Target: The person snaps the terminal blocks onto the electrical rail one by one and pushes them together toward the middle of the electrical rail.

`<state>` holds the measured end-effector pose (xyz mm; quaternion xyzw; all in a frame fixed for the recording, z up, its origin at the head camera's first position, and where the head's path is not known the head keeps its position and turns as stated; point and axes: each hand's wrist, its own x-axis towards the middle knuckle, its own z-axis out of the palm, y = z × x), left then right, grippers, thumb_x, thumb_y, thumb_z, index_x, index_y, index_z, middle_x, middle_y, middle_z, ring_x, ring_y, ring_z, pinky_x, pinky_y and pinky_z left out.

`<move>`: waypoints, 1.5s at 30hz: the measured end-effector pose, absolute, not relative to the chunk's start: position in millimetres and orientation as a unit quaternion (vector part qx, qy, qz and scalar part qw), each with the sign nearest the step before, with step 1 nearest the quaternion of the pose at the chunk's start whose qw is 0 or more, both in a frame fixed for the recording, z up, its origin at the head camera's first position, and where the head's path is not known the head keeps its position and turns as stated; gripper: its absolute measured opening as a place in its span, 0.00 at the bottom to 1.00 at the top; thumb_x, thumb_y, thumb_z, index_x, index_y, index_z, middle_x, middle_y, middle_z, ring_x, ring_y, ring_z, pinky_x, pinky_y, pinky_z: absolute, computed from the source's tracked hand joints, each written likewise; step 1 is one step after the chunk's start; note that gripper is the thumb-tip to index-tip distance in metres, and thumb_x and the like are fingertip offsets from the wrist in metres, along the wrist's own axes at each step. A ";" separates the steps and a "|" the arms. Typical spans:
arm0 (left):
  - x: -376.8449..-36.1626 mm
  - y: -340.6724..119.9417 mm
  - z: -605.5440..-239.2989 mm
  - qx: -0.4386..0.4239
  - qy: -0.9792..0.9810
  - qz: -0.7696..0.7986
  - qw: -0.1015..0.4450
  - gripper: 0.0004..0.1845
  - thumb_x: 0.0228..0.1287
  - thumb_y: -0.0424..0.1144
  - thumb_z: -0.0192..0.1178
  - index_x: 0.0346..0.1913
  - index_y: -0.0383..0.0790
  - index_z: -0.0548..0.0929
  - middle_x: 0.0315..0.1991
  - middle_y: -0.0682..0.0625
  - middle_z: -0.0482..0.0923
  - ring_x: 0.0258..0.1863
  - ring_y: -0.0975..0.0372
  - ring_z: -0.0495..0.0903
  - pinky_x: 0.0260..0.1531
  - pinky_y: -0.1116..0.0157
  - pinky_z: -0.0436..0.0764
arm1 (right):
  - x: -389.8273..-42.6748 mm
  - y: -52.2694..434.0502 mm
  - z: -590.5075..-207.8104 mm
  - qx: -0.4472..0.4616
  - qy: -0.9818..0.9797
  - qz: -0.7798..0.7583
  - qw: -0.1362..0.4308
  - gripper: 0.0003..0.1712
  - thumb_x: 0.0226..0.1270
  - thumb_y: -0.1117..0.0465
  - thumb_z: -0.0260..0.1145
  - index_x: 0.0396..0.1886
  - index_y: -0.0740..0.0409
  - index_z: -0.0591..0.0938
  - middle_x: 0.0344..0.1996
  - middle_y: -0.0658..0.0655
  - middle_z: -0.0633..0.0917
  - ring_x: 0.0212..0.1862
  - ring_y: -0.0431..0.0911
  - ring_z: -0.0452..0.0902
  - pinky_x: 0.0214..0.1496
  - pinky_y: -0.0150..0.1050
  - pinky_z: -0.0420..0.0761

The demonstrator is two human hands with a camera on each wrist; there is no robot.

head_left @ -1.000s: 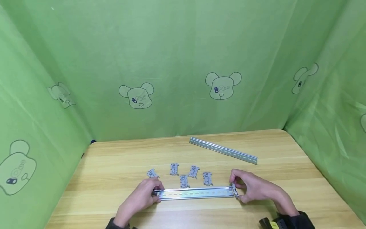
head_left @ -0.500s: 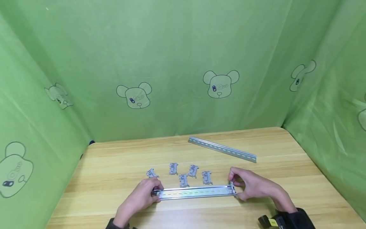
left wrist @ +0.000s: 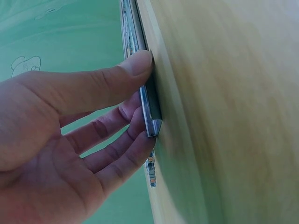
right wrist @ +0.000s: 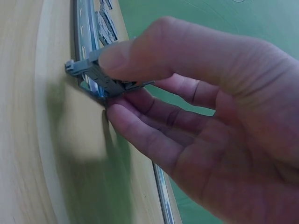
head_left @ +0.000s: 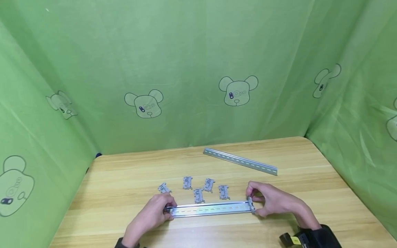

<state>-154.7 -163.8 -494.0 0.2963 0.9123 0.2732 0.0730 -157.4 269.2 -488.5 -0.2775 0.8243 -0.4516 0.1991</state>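
A slotted metal DIN rail (head_left: 214,208) lies across the front of the table. My left hand (head_left: 156,210) grips its left end, thumb on the near edge and fingers on the far edge, as the left wrist view shows. At the other end, my right hand (head_left: 270,200) pinches a grey terminal block (head_left: 251,205) between thumb and fingers. That block stands upright across the rail at its right end. In the right wrist view the block (right wrist: 105,77) touches the rail; whether it is clipped on, I cannot tell.
Several loose grey terminal blocks (head_left: 198,195) lie flat behind the rail. A second DIN rail (head_left: 240,161) rests slantwise farther back on the wooden table (head_left: 124,175). Green curtains (head_left: 192,51) enclose the back and sides.
The terminal block in my right hand has moved slightly left and up, from tilted beside the rail's right end to sitting across it. My left hand keeps its hold; the head view shifted slightly.
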 end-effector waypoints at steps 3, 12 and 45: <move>-155.0 -163.8 -494.5 0.299 0.912 0.274 0.071 0.15 0.46 0.32 0.80 0.39 0.41 0.87 0.36 0.55 0.82 0.36 0.63 0.80 0.40 0.66 0.83 | -156.7 265.2 -487.5 -0.284 0.833 -0.436 0.189 0.27 0.46 0.70 0.79 0.45 0.60 0.74 0.45 0.58 0.79 0.50 0.51 0.80 0.57 0.39 0.83; -155.2 -163.8 -495.6 0.297 0.914 0.267 0.067 0.15 0.46 0.32 0.80 0.39 0.41 0.88 0.37 0.55 0.82 0.37 0.63 0.81 0.41 0.66 0.83 | -155.6 247.2 -487.1 -0.291 0.849 -0.408 0.167 0.28 0.44 0.71 0.77 0.47 0.58 0.76 0.44 0.54 0.81 0.49 0.49 0.80 0.54 0.40 0.83; -156.0 -164.9 -497.8 0.285 0.915 0.274 0.076 0.15 0.47 0.32 0.79 0.39 0.41 0.87 0.37 0.55 0.81 0.36 0.64 0.80 0.40 0.67 0.83 | -148.4 197.7 -492.4 -0.288 0.860 -0.408 0.107 0.28 0.47 0.70 0.80 0.49 0.58 0.81 0.46 0.53 0.84 0.47 0.48 0.83 0.49 0.38 0.85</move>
